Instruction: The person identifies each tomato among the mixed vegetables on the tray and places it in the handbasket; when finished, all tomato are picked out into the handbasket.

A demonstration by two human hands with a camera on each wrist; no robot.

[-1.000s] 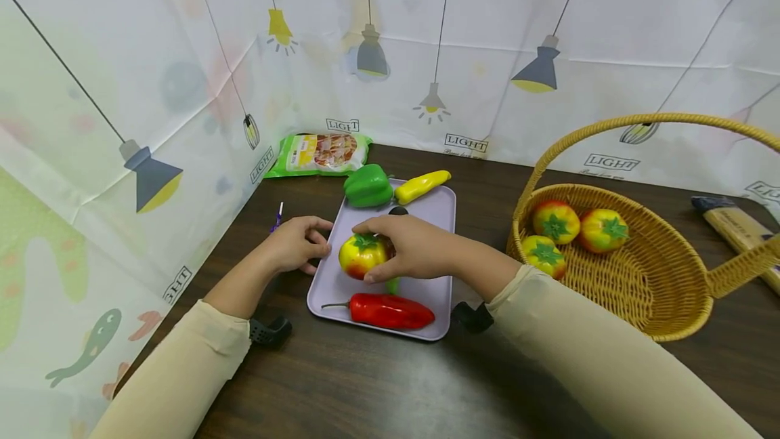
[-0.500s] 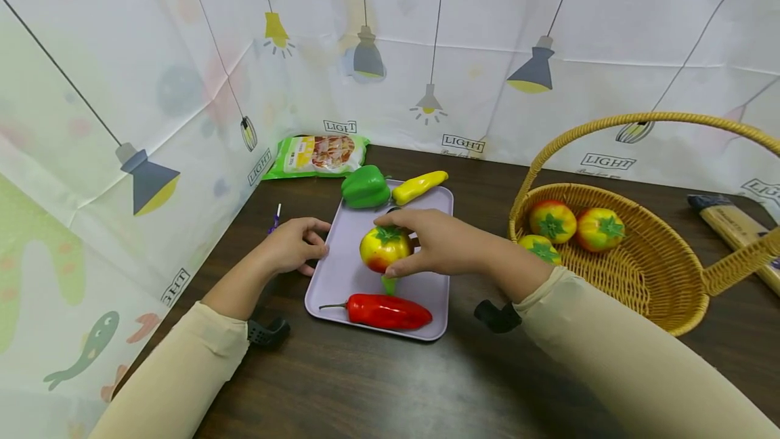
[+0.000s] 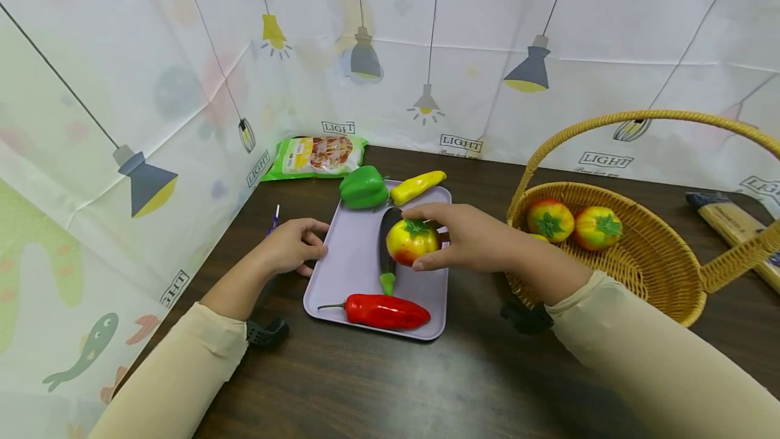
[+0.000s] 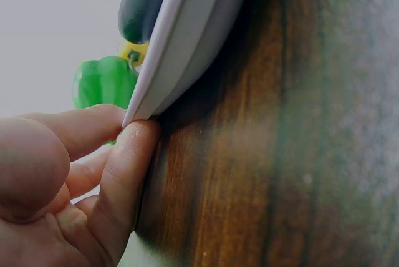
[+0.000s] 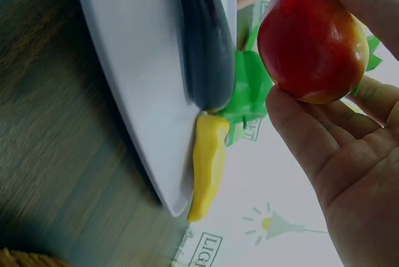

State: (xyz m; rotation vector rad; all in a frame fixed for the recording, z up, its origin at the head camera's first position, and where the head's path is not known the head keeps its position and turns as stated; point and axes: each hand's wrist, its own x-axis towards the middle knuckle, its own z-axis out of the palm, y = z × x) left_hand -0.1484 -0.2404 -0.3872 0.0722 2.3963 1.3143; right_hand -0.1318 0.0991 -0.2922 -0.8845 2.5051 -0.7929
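Note:
My right hand (image 3: 466,239) grips a yellow-and-red tomato (image 3: 412,242) with a green leafy top, thumb on one side and fingers on the other. It holds it up over the lilac tray (image 3: 347,256). In the right wrist view the tomato's red underside (image 5: 308,39) shows. An eggplant (image 3: 386,269) lies lengthwise on the tray, partly covered by the tomato in the head view. Across the tray's near end lies a red pepper (image 3: 386,311). My left hand (image 3: 292,247) pinches the tray's left rim between thumb and finger, seen closely in the left wrist view (image 4: 140,108).
A green bell pepper (image 3: 363,188) and a yellow pepper (image 3: 418,187) are at the tray's far end. A wicker basket (image 3: 646,297) holding several more tomatoes stands at the right, its handle arching high. A green food packet (image 3: 317,156) lies by the back wall; a brown package (image 3: 731,225) lies far right.
My right hand has carried the tomato rightward and a little farther back across the tray, uncovering more of the eggplant. The left hand stays at the rim.

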